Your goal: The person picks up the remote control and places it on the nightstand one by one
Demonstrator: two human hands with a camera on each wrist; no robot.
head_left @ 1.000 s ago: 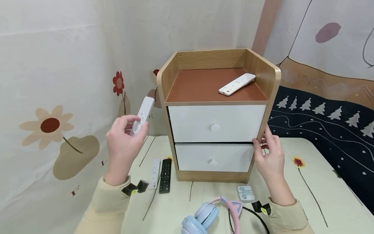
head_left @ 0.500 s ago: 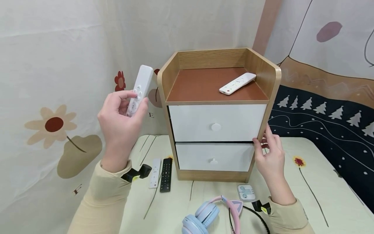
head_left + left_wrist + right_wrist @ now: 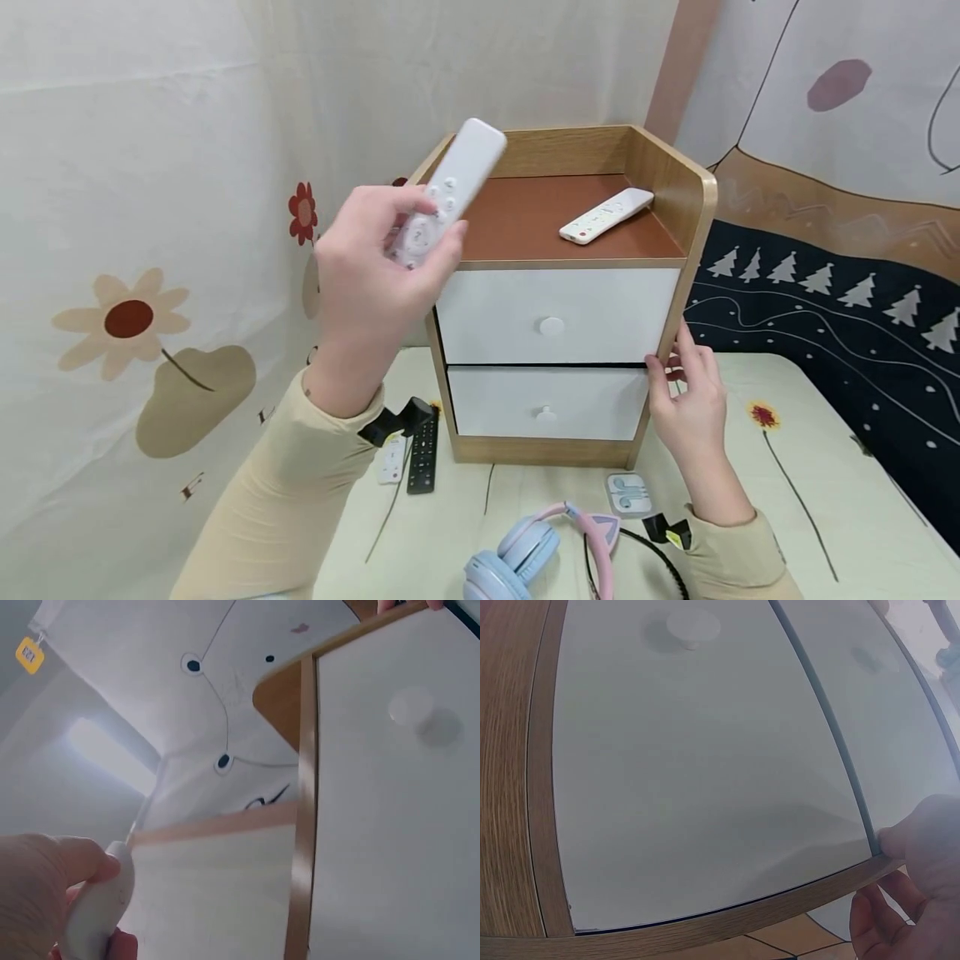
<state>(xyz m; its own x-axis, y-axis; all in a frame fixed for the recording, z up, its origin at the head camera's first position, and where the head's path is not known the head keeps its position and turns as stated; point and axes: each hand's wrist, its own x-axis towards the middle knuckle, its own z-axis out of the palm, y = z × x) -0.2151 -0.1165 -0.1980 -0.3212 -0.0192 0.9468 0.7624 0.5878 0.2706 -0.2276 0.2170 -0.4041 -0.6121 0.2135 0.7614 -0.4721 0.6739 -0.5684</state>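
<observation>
My left hand [image 3: 382, 258] pinches a white remote control [image 3: 453, 187] by its lower end, tilted up to the right. In the head view the remote overlaps the left side of the cabinet's open top. The cabinet [image 3: 570, 265] is wood-edged with two white drawers. On its brown top shelf lies a second white remote [image 3: 606, 215], near the right wall. My right hand [image 3: 688, 400] grips the cabinet's right side edge between thumb and fingers, level with the gap between the drawers. The right wrist view shows the thumb [image 3: 892, 841] on the front of that edge.
A black remote [image 3: 423, 450] and another white remote [image 3: 392, 462], partly hidden by the left wrist's strap, lie left of the cabinet. In front are blue and pink headphones [image 3: 528, 550] with a black cable and a small case of earphones [image 3: 628, 494].
My left hand has risen and then moved right with the white remote, from beside the cabinet to over its top left edge. The right hand has kept its place on the side.
</observation>
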